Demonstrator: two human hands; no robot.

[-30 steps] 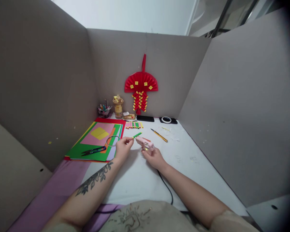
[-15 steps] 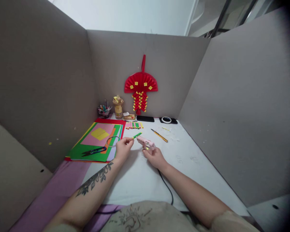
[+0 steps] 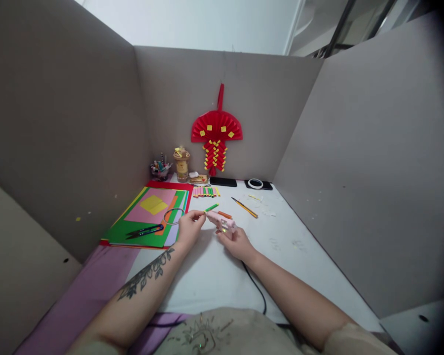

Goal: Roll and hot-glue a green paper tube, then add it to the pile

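Observation:
My left hand (image 3: 191, 228) pinches a thin green paper roll (image 3: 212, 207) with yellow at its tip, held up over the table. In my right hand (image 3: 239, 244) is a pink hot glue gun (image 3: 222, 222), the fingers wrapped round its handle. The gun's nozzle points left and meets the near end of the roll; whether they touch I cannot tell. Just behind the gun shows a small orange piece (image 3: 225, 215), partly hidden by it. Beyond my hands lies a row of several short pink, green and yellow paper rolls (image 3: 206, 192).
Coloured paper sheets (image 3: 118, 235) lie left, bearing thread snips (image 3: 145, 231) and a metal ring (image 3: 173, 216). Rightward are an orange craft knife (image 3: 244, 207) and a tape roll (image 3: 255, 184) on a dark phone. A red fan ornament (image 3: 216, 127) hangs on the back panel. The gun's cord (image 3: 257, 287) runs toward me.
The glue gun has shifted slightly left, its nozzle now nearer my left fingertips at the roll's near end. The orange piece has come into view behind the gun.

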